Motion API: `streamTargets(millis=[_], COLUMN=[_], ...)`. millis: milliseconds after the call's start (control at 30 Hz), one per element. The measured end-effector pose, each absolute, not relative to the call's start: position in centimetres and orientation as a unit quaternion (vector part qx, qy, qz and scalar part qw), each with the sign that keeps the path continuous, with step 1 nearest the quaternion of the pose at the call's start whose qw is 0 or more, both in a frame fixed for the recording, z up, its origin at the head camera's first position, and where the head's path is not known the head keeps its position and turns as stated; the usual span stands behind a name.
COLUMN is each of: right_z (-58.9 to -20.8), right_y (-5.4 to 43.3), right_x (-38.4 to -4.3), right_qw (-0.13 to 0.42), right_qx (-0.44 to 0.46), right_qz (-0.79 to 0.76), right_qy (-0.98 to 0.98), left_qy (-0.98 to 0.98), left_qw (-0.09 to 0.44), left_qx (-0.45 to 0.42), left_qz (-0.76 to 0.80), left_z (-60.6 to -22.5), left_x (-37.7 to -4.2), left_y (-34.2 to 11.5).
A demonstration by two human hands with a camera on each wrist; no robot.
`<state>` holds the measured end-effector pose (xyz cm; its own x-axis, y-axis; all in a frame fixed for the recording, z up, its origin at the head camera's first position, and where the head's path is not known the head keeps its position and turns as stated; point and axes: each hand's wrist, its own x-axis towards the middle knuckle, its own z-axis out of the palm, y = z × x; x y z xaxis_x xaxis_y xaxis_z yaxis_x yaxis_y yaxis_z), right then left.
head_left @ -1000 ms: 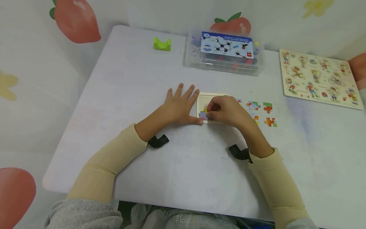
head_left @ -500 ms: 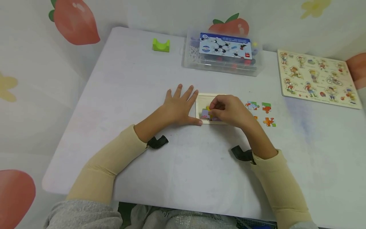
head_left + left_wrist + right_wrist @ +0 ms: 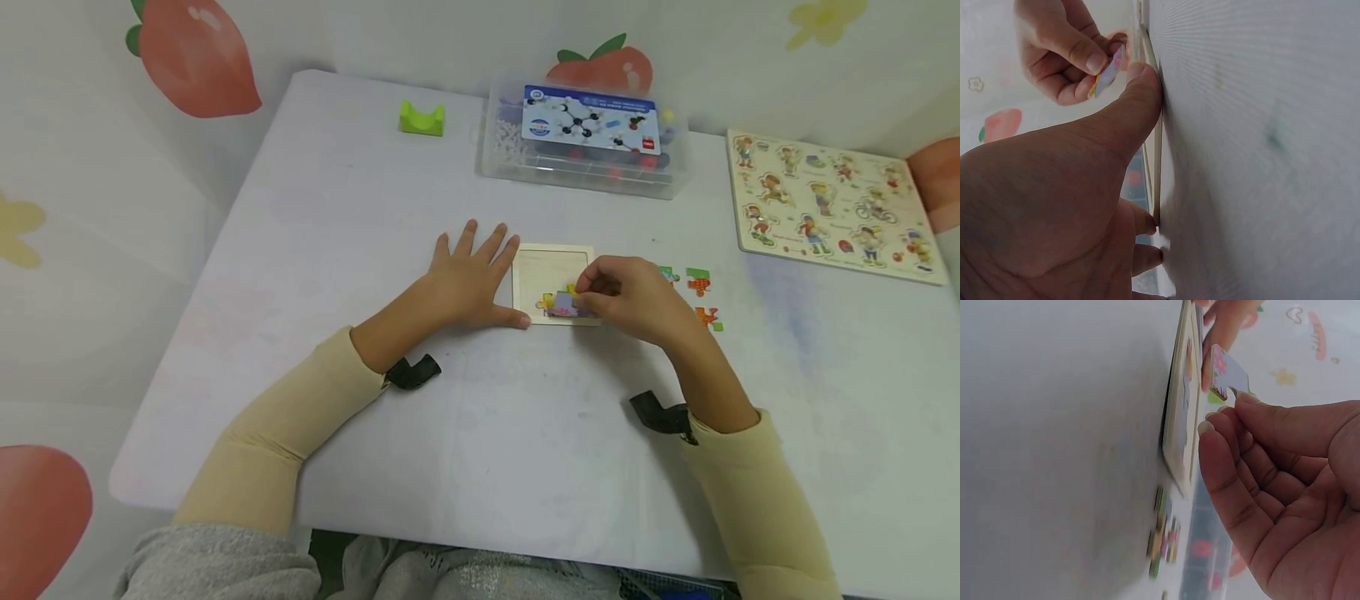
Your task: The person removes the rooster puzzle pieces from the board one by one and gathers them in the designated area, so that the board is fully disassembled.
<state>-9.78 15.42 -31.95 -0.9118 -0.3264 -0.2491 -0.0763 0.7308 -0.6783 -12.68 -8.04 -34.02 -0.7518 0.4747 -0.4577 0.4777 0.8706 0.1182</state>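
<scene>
A shallow wooden puzzle tray (image 3: 551,265) lies on the table. My left hand (image 3: 468,287) is spread at its left side, with the thumb (image 3: 1138,94) on the near left corner. Between thumb and fingers, my right hand (image 3: 630,296) pinches a lilac puzzle piece (image 3: 1229,370) with a pink flower, raised above the tray's near right part. Under it, the right wrist view shows puzzle pieces (image 3: 1184,403) lying in the tray, partly hidden in the head view. Right of my right hand lie loose puzzle pieces (image 3: 698,282), some covered by the hand.
Behind the tray stands a clear plastic box (image 3: 581,175) with a molecule-model card. A light green curved block (image 3: 422,119) is at the back left. A wooden picture board (image 3: 836,208) lies at the back right, by the patterned wall covering (image 3: 420,37).
My right hand has moved right along the tray, carrying the lilac piece. More of the tray's inside now shows. My left hand stays in place.
</scene>
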Motion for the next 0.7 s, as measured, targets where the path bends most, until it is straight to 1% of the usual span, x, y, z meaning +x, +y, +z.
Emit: streamTargets(millis=[500,700], right_z=[-31.6,-31.9], right_y=[19.6,21.1], right_x=[-7.9,-7.4], right_qw=[0.191,0.191], right_qx=[-0.069,-0.07], right_qz=[-0.351,-0.331], right_qy=[0.914,0.921], left_qy=[0.936,0.937], left_qw=[0.246,0.243], left_qx=[0.252,0.251], left_qz=[0.003,0.004], left_z=[-33.8,-33.8], left_x=[-12.5,-12.5], left_y=[-8.0,-8.0])
